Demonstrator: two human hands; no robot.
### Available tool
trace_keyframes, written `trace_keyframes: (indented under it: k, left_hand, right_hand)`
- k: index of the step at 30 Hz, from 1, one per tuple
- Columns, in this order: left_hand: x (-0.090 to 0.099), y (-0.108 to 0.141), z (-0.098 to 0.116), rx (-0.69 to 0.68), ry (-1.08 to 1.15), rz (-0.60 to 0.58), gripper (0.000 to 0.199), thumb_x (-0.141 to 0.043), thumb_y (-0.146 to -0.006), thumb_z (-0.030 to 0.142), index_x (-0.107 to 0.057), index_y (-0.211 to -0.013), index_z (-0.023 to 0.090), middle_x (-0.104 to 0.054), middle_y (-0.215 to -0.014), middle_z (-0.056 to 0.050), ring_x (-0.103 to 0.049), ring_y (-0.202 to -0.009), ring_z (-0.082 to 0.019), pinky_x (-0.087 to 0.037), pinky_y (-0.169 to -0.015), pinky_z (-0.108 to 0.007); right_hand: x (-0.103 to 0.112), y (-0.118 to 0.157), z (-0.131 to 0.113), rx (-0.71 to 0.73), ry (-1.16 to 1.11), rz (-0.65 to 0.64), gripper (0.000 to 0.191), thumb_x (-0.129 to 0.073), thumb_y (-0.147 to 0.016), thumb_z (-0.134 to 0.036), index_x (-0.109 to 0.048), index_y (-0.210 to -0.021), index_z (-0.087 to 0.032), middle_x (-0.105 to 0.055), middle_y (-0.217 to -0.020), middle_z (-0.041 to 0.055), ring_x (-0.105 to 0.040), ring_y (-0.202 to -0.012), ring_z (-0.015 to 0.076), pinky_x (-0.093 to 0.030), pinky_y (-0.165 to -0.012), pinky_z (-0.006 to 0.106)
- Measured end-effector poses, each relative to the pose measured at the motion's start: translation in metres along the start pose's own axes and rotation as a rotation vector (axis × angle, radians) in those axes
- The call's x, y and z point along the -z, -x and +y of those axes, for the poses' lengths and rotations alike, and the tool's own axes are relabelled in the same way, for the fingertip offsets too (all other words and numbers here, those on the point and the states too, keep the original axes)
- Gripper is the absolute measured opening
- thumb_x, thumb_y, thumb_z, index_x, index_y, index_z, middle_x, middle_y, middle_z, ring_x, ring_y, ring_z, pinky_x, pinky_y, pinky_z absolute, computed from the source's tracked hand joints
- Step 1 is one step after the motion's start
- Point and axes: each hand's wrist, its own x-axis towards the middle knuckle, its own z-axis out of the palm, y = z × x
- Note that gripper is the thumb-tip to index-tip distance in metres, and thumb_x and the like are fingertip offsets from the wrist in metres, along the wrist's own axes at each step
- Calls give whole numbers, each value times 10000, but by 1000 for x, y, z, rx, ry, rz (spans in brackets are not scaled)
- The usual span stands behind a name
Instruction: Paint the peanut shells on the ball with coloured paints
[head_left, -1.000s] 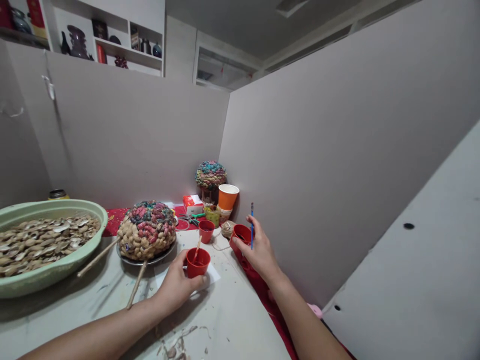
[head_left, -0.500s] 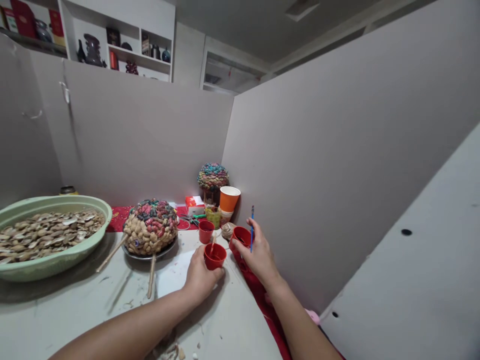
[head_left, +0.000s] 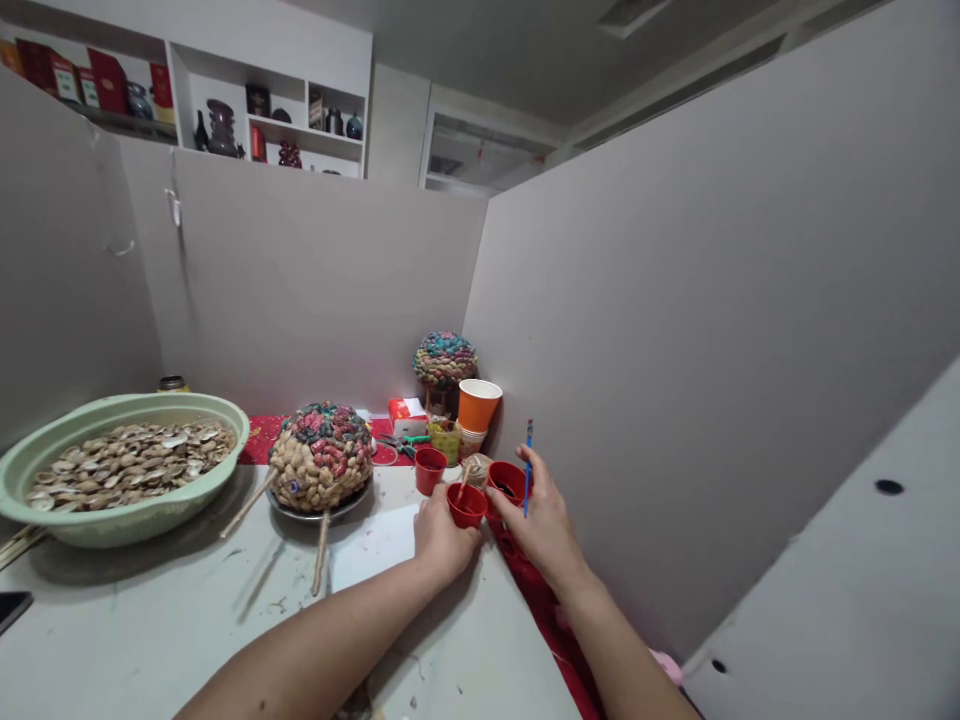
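My left hand is wrapped round a small red cup with a thin stick leaning in it. Beside it, my right hand holds a second red cup with dark contents, and a blue brush stands upright between its fingers. Another red cup sits on the table just behind. To the left, a dome of nutshells, painted red and green on top and plain tan below, rests in a metal dish with sticks poking out.
A green basin of shells stands at the left. Behind the cups are an orange paper cup, a colourful shell ball, green-handled pliers and a tissue box. Grey partitions enclose the back and right.
The view has turned slightly left. My left hand and its cup have moved right and a little away from me, closer to the cup in my right hand.
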Motion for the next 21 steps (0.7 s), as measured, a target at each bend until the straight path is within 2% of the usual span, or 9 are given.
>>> trace_keyframes:
  k: [6,11,21]
  left_hand:
    - [-9,-16,-4,-18,-113,22,284,-635,-933,325,-618,-1170,171,-669,-1141,-69,-669,-975,-216,-560,-854,-429]
    - [-18,-25,-5,-64,-123,23,287,-636,-933,322,-616,-1172,164,-673,-1128,-68,-673,-965,-214,-564,-847,-428]
    - [-18,-22,-8,-105,-39,36,278,-636,-934,314,-620,-1164,160,-676,-1125,-67,-675,-963,-212,-563,-856,-432]
  right_hand:
    - [4,-2,1,11,-1,51,686,-631,-826,-413,-420,-1412,-128,-560,-1390,225,-565,-1256,363,-475,-1010,536]
    - [11,-4,-1,-16,14,63,699,-626,-829,-401,-404,-1426,-115,-538,-1413,233,-555,-1269,358,-472,-1019,524]
    - [22,-6,-2,-1,23,150,694,-627,-841,-440,-407,-1425,-135,-544,-1403,228,-552,-1267,357,-469,-1014,525]
